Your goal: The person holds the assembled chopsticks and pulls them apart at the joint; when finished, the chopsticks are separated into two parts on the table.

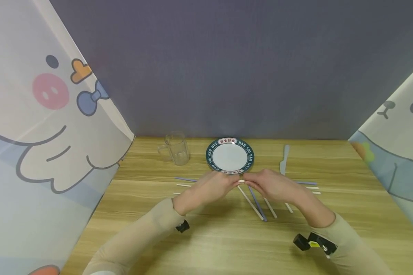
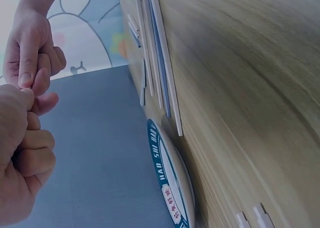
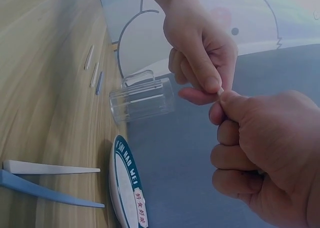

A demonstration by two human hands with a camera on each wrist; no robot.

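Note:
My left hand (image 1: pixel 211 189) and right hand (image 1: pixel 272 185) meet just in front of the round plate (image 1: pixel 215 167), raised over the table. Their thumbs and forefingers pinch one small white piece (image 1: pixel 241 181) between them; I cannot tell what it is. Only a sliver of it (image 3: pixel 220 91) shows between the fingertips in the right wrist view. The other fingers of both hands are curled in. Below the hands, white chopsticks (image 1: pixel 250 203) and a blue chopstick (image 1: pixel 259 204) lie slanted, their far ends partly hidden by the hands.
A clear mug (image 1: pixel 179 149) stands back left, handle to the left. A pale knife (image 1: pixel 283 162) lies right of the plate. Thin white and blue sticks show at the left (image 1: pixel 184 185) and right (image 1: pixel 311 187) of the hands. A dark wall (image 1: pixel 234 76) closes off the back.

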